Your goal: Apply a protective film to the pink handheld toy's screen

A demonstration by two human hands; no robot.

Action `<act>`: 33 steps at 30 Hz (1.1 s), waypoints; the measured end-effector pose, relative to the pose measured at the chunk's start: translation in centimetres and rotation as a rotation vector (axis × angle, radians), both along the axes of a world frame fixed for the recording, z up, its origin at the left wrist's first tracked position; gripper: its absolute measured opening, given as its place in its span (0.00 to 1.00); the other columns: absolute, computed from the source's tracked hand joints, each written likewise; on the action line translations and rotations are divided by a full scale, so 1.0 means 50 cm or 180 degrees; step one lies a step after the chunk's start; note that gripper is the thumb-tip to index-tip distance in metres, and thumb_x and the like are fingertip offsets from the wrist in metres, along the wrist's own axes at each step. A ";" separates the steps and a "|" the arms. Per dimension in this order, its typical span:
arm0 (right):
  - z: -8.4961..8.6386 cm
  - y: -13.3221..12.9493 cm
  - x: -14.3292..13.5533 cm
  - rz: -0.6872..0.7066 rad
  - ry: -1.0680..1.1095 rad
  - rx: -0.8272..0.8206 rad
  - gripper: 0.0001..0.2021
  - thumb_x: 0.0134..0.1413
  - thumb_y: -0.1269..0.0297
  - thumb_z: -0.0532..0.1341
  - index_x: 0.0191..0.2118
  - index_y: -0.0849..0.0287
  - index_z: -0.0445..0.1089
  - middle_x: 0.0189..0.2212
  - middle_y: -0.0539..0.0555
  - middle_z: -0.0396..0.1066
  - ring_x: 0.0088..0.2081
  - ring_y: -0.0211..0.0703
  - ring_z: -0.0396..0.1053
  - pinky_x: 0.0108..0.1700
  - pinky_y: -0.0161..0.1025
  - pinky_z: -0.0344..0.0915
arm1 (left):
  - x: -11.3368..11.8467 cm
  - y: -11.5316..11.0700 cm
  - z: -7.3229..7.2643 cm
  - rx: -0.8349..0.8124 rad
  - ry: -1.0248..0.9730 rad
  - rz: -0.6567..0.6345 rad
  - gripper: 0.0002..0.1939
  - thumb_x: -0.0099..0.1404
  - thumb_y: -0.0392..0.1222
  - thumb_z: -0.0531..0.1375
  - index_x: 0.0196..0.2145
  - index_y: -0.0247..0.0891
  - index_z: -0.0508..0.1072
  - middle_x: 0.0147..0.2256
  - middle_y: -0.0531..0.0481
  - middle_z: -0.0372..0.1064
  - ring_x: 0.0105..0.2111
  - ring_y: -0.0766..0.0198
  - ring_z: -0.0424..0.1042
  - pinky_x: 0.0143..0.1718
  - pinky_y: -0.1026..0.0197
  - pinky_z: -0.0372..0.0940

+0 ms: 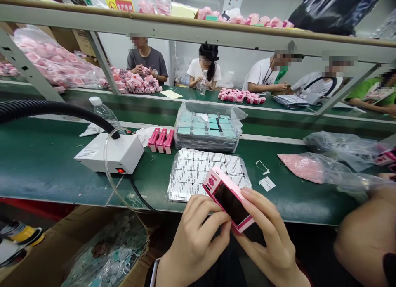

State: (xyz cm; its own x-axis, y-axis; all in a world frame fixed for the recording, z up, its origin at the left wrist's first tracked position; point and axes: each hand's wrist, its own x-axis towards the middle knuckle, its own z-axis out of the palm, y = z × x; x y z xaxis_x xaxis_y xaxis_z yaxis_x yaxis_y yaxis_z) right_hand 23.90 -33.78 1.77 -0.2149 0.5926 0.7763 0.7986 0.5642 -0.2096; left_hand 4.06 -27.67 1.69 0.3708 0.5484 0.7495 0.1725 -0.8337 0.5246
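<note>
Above the bench's front edge I hold a small pink electronic device (227, 200), tilted, with a dark rectangular screen and dark pink buttons at its upper left end. My right hand (267, 233) grips it along its right side, fingers over the edge and thumb underneath. Closed at its lower left edge is my left hand (201, 233), thumb and forefinger pinched together there; anything small between them is hidden. Just behind the device lies a plastic-covered sheet of white printed rectangles (185, 175), partly covered by it.
Beyond the sheet stands a plastic-lined stack of trays with teal pieces (207, 142), beside three pink devices (161, 140). A white box with a lit red switch (111, 155) and black hose sits left. Right are a pink bag (303, 167) and a neighbour's arm (365, 225). Below left, a carton (148, 254) holds scraps.
</note>
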 end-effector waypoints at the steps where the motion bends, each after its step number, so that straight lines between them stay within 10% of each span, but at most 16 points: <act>1: -0.002 0.002 0.001 0.0015 -0.0025 -0.0003 0.42 0.62 0.83 0.69 0.78 0.61 0.59 0.69 0.65 0.68 0.69 0.64 0.70 0.72 0.60 0.74 | -0.002 0.003 -0.002 -0.0052 0.0001 -0.0027 0.10 0.72 0.25 0.65 0.46 0.37 0.77 0.40 0.47 0.78 0.42 0.60 0.74 0.44 0.54 0.71; 16: -0.057 0.020 0.032 0.0291 -0.0879 -0.0023 0.35 0.68 0.86 0.60 0.77 0.68 0.59 0.68 0.69 0.72 0.75 0.66 0.63 0.72 0.61 0.75 | -0.068 0.037 -0.081 -0.0517 0.0097 0.0237 0.08 0.77 0.28 0.61 0.46 0.41 0.75 0.40 0.49 0.73 0.42 0.63 0.75 0.45 0.60 0.71; 25: -0.077 -0.030 0.085 0.0119 -0.0817 0.0010 0.31 0.68 0.86 0.59 0.74 0.68 0.64 0.66 0.67 0.75 0.74 0.66 0.65 0.69 0.61 0.77 | -0.096 0.106 -0.074 -0.0842 -0.0129 0.0772 0.09 0.79 0.35 0.60 0.38 0.41 0.76 0.35 0.52 0.75 0.37 0.64 0.78 0.38 0.64 0.72; 29: -0.102 -0.089 0.121 -0.0172 -0.0578 0.0044 0.36 0.65 0.88 0.62 0.76 0.68 0.61 0.65 0.69 0.75 0.73 0.68 0.68 0.67 0.61 0.79 | -0.037 0.188 -0.051 -0.0708 -0.0201 0.1009 0.07 0.79 0.39 0.60 0.40 0.39 0.75 0.35 0.50 0.75 0.36 0.61 0.77 0.37 0.60 0.71; 33: -0.124 -0.138 0.133 -0.0461 -0.0344 0.0053 0.37 0.63 0.88 0.63 0.75 0.66 0.63 0.62 0.69 0.77 0.70 0.67 0.71 0.65 0.59 0.80 | 0.135 0.247 -0.017 -0.0235 0.0205 0.0696 0.06 0.78 0.38 0.59 0.41 0.38 0.76 0.39 0.47 0.75 0.40 0.58 0.75 0.44 0.54 0.71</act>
